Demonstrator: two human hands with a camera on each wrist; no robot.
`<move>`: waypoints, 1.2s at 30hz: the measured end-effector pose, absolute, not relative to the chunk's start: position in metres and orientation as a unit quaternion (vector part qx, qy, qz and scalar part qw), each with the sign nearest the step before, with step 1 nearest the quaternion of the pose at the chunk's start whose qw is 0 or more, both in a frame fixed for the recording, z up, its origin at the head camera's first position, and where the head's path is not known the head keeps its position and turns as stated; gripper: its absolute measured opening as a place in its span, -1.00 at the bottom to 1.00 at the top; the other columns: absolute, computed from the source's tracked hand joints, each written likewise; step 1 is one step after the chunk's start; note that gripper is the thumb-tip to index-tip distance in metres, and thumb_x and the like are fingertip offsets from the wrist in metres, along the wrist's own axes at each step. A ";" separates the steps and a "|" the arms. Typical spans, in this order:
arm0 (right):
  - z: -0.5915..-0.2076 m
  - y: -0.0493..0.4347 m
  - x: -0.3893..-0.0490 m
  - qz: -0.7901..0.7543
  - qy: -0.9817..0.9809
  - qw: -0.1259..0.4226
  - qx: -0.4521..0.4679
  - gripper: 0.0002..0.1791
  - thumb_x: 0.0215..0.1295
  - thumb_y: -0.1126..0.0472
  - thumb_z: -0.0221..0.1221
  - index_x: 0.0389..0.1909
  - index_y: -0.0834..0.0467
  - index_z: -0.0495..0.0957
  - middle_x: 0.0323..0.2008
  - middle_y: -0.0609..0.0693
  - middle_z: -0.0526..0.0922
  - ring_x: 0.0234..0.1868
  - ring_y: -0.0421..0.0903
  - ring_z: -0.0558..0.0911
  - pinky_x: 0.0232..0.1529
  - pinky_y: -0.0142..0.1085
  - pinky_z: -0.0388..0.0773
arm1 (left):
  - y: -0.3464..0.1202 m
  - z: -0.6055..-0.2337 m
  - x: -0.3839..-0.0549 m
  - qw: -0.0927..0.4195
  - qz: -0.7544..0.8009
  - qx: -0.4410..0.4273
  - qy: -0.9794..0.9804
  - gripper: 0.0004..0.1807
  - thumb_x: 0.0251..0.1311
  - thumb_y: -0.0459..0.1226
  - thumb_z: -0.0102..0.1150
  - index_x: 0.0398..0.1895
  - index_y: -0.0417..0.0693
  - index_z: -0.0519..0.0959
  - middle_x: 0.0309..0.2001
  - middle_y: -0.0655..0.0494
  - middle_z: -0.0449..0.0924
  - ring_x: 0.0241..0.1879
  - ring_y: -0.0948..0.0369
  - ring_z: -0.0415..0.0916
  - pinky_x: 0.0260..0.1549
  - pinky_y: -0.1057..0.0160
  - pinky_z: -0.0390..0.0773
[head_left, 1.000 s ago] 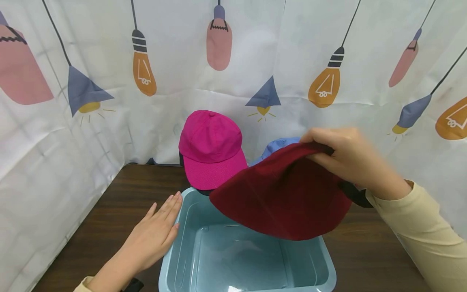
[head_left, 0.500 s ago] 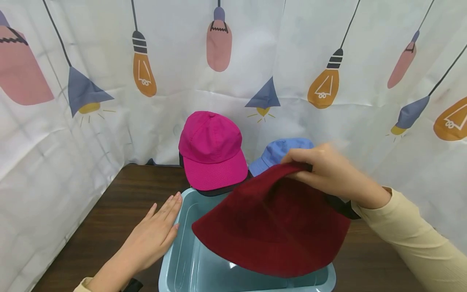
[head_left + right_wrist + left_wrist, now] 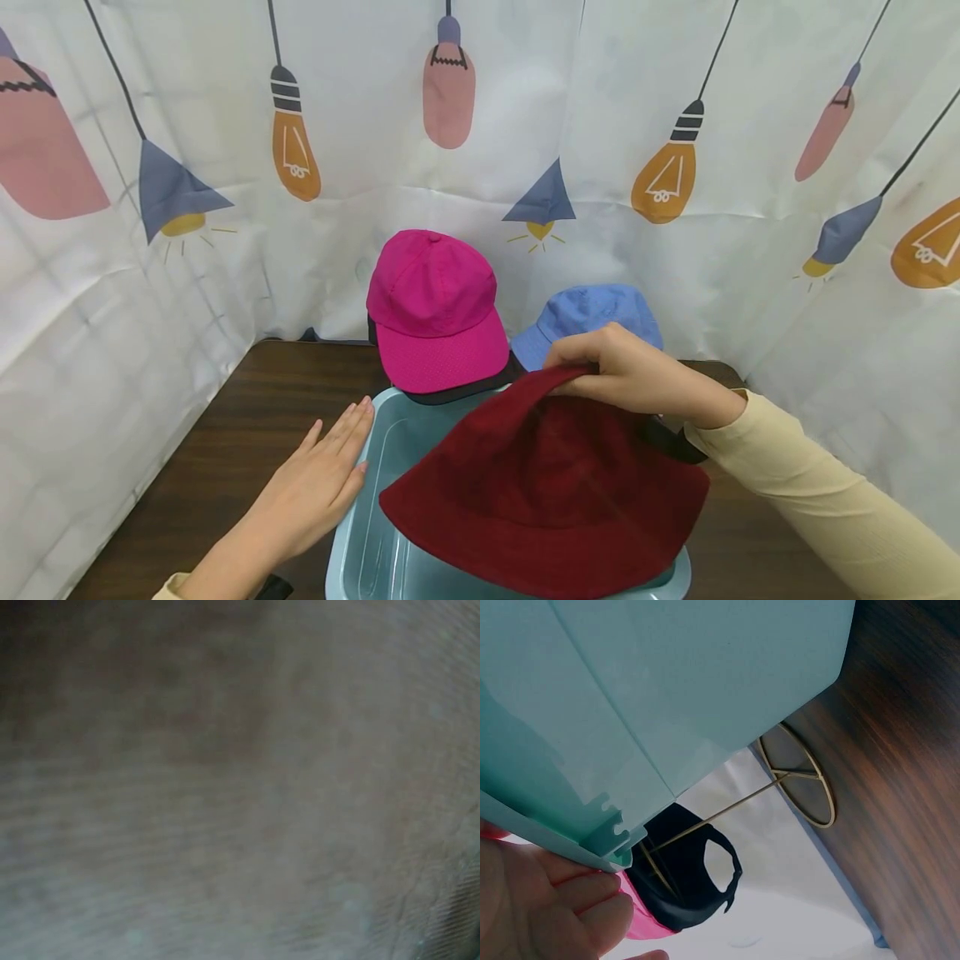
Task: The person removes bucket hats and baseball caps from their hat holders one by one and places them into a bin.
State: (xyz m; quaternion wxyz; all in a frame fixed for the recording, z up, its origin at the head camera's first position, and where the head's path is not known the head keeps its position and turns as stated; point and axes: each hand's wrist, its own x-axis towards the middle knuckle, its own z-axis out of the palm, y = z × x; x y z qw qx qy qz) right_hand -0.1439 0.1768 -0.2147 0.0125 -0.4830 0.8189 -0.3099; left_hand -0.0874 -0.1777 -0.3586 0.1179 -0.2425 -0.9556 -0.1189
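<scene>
My right hand [image 3: 630,371] pinches the brim of a dark red bucket hat [image 3: 555,500], which hangs over a light blue plastic basin [image 3: 352,533] and covers much of it. Fabric fills the right wrist view, too close and blurred to make out. With its fingers straight, my left hand [image 3: 318,479] rests against the basin's left rim; the left wrist view shows its fingers touching the edge of the basin [image 3: 667,690]. Behind the basin is a bright pink baseball cap [image 3: 435,308], and to its right a blue bucket hat [image 3: 592,317], partly hidden by my right hand.
The left wrist view shows a thin gold wire stand [image 3: 829,799] under the pink cap's dark inside. A dark wood table [image 3: 225,450] carries everything. A white curtain [image 3: 360,108] printed with lamps hangs behind it and along the left side.
My right hand has brought the red bucket hat down and to the left over the basin, uncovering more of the blue hat. The left hand has stayed at the rim.
</scene>
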 end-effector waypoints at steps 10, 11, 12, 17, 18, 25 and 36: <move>-0.224 0.155 -0.153 -0.352 0.788 0.103 -0.494 -0.90 0.25 0.38 0.20 -0.38 0.12 0.60 -0.48 -0.20 0.57 -0.46 -0.24 0.49 -0.40 -0.38 0.48 | -0.179 -0.358 -0.087 0.109 -0.123 -0.247 -0.955 -0.33 0.32 -0.23 -0.01 0.44 -0.26 0.10 0.44 -0.05 0.09 0.40 -0.01 0.07 0.24 -0.21 0.12; -0.225 0.152 -0.154 -0.354 0.786 0.118 -0.492 -0.91 0.25 0.36 0.21 -0.39 0.12 0.61 -0.48 -0.20 0.57 -0.45 -0.24 0.49 -0.39 -0.38 0.48 | -0.180 -0.358 -0.087 0.110 -0.121 -0.247 -0.955 -0.33 0.32 -0.22 -0.01 0.44 -0.26 0.10 0.44 -0.05 0.09 0.40 -0.01 0.07 0.24 -0.21 0.13; -0.228 0.149 -0.155 -0.355 0.786 0.132 -0.489 -0.92 0.25 0.35 0.21 -0.39 0.12 0.61 -0.48 -0.20 0.57 -0.45 -0.24 0.49 -0.38 -0.38 0.48 | -0.180 -0.358 -0.087 0.109 -0.120 -0.247 -0.955 -0.33 0.32 -0.22 0.00 0.44 -0.26 0.11 0.44 -0.05 0.09 0.40 -0.01 0.07 0.24 -0.21 0.13; -0.250 0.137 -0.165 -0.336 0.795 0.171 -0.476 -0.89 0.27 0.26 0.22 -0.46 0.07 0.59 -0.58 -0.26 0.48 -0.48 -0.29 0.40 -0.40 -0.42 0.39 | -0.180 -0.358 -0.088 0.108 -0.117 -0.247 -0.956 -0.33 0.33 -0.20 -0.01 0.44 -0.25 0.11 0.45 -0.03 0.08 0.41 -0.01 0.06 0.23 -0.22 0.14; -0.255 0.135 -0.167 -0.331 0.798 0.174 -0.473 -0.88 0.28 0.25 0.22 -0.47 0.07 0.58 -0.59 -0.27 0.46 -0.49 -0.31 0.38 -0.41 -0.43 0.37 | -0.180 -0.358 -0.088 0.107 -0.119 -0.247 -0.956 -0.33 0.33 -0.20 -0.01 0.45 -0.24 0.10 0.45 -0.02 0.08 0.41 -0.01 0.06 0.23 -0.22 0.14; -0.288 0.132 -0.177 -0.303 0.818 0.170 -0.458 -0.87 0.27 0.22 0.22 -0.48 0.07 0.58 -0.63 -0.31 0.40 -0.57 -0.36 0.31 -0.48 -0.46 0.31 | -0.179 -0.358 -0.089 0.108 -0.115 -0.250 -0.955 -0.33 0.33 -0.20 -0.02 0.44 -0.25 0.10 0.44 -0.05 0.09 0.41 0.01 0.06 0.24 -0.22 0.14; -0.315 0.124 -0.181 -0.237 0.841 0.100 -0.476 -0.90 0.25 0.19 0.25 -0.44 0.09 0.60 -0.53 -0.27 0.54 -0.52 -0.41 0.37 -0.47 -0.49 0.42 | -0.180 -0.360 -0.089 0.126 -0.119 -0.255 -0.951 -0.33 0.32 -0.22 0.00 0.44 -0.26 0.11 0.43 -0.07 0.12 0.39 0.00 0.10 0.23 -0.19 0.15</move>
